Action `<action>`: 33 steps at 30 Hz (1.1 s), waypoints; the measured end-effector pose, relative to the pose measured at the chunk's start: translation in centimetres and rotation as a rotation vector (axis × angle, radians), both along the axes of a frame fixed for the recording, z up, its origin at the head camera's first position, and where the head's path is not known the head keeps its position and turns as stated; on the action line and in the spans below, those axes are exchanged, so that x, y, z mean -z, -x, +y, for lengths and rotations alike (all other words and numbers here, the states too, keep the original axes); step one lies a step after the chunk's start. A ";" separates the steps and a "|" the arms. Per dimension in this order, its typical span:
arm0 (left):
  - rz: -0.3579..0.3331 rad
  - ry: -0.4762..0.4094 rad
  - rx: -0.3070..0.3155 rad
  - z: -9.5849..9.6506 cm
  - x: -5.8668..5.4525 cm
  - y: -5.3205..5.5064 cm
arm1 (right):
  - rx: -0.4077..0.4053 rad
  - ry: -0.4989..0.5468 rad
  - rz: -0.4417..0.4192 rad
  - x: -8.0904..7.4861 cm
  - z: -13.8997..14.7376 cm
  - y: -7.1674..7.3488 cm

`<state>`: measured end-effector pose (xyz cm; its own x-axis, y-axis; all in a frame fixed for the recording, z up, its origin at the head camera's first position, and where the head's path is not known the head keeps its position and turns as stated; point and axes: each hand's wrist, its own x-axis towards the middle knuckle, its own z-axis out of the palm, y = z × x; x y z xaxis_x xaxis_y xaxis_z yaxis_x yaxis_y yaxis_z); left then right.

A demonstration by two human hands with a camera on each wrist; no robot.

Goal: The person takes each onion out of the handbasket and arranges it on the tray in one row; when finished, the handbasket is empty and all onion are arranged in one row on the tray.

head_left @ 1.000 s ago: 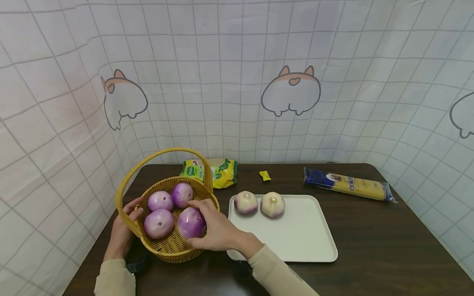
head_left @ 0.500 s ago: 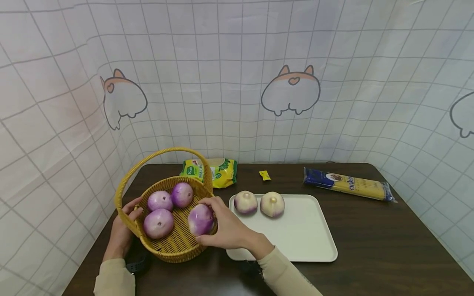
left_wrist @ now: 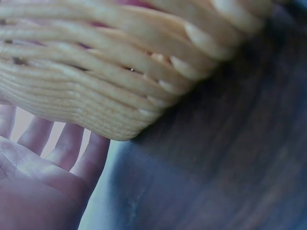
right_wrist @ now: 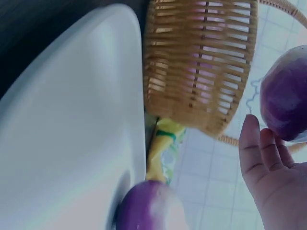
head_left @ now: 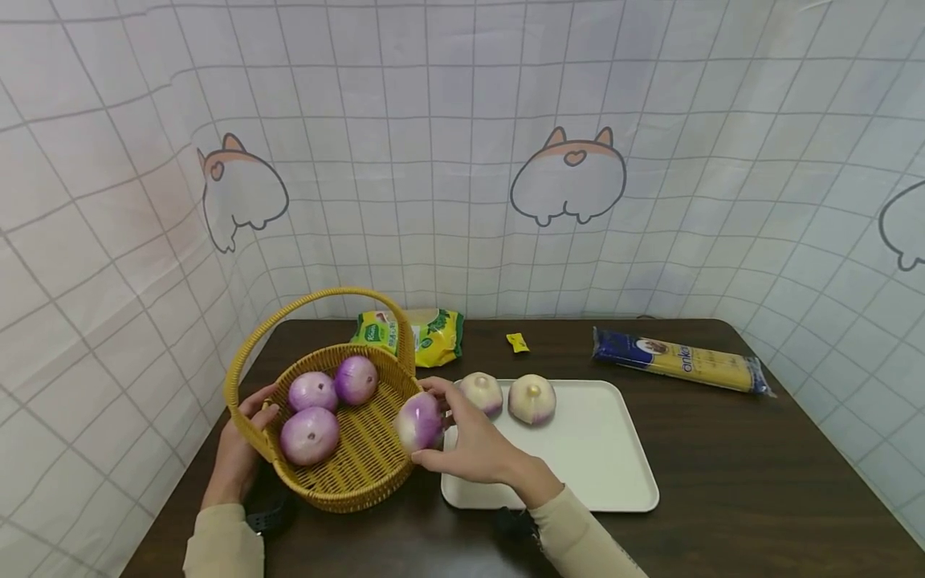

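My right hand [head_left: 480, 441] holds a purple-and-white onion [head_left: 419, 422] with the thumb below and fingers above, at the right rim of the yellow wicker basket [head_left: 354, 499]. In the right wrist view the same onion [right_wrist: 288, 96] sits at the fingers, raised beside the basket wall [right_wrist: 199, 62]. My left hand [head_left: 242, 445] grips the left side of the basket near the foot of its handle. From the left wrist, the fingers [left_wrist: 67, 143] run up behind the basket wall, their tips hidden. Inside the basket lie an onion [head_left: 311, 436] and two more onions [head_left: 356, 380] behind it.
A white tray [head_left: 578, 466] right of the basket carries two pale onions [head_left: 532, 400] along its back left. Behind stand a green-yellow Knorr packet [head_left: 437, 337] and a small yellow wrapped piece [head_left: 517, 343]. A pasta packet [head_left: 679, 360] lies at the back right of the dark table [head_left: 759, 482].
My right hand has carried the onion rightward, from inside the basket to over its right rim. The left hand and basket have stayed in place.
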<state>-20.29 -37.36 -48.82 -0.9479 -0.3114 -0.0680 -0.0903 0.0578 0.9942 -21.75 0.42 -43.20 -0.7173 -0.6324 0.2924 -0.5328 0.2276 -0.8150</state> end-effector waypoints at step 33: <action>-0.003 -0.006 -0.019 0.1 -0.2 0.0 | 0.236 0.075 -0.063 -2.4 6.7 2.4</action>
